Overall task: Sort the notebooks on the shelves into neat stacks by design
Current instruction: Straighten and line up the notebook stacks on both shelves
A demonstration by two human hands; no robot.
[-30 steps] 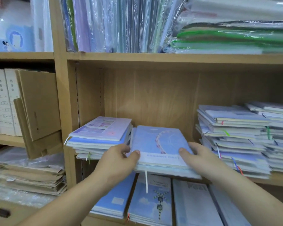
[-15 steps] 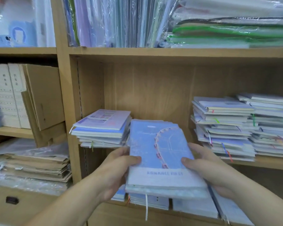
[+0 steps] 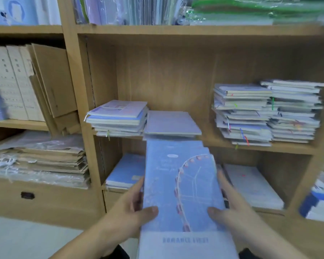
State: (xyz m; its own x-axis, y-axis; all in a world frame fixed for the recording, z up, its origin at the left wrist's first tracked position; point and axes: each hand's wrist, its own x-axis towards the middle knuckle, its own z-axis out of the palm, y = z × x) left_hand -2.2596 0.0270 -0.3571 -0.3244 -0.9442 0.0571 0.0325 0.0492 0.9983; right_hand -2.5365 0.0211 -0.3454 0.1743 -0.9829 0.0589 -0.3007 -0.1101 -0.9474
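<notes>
Blue ferris-wheel notebooks (image 3: 181, 193) (small pile) gripped between left hand (image 3: 133, 208) and right hand (image 3: 232, 208), thumbs on top cover.

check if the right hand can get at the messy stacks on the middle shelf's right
Probably not yet: the right hand grips the ferris wheel notebooks with the left hand. Nothing blocks the stacks themselves.

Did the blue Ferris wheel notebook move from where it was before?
Yes. The Ferris wheel notebook came off the middle shelf, pulled out toward the person and lower, held by the left hand and right hand.
</notes>
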